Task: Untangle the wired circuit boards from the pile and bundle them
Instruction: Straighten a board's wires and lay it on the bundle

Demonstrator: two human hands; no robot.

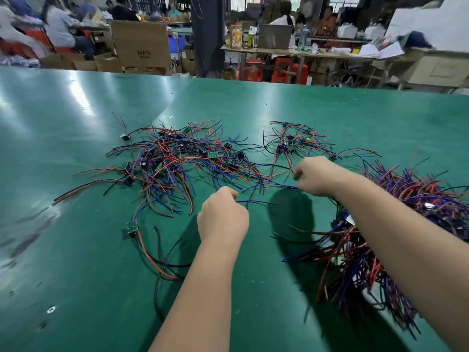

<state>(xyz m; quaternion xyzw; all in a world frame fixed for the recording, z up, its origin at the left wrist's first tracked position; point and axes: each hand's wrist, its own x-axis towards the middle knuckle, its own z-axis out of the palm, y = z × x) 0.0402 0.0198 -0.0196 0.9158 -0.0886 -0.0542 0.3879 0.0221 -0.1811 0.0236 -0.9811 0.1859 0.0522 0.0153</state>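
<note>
1. My left grip (223, 217) pinches a blue wire (253, 201). My right grip (317, 176) pinches a blue strand (289, 186) by its end. Both are over the middle of the bench (76, 250).
2. I judge these leads light, limp and slick, quick to snag. The small boards' solder joints look fragile, so I'd hold close to a board, not tug tips.
3. The pinched wires run roughly parallel to the near edge, between my grips.
4. The tangled pile (177, 161) lies beyond, toward the far-left corner. A smaller clump (297, 141) sits past my right grip, and a gathered heap (380, 237) lies by the right edge.

Glossy smooth green table mat (253, 288); wires (177, 161) look plastic-sheathed; brown cardboard box (140, 44), probably matt.
</note>
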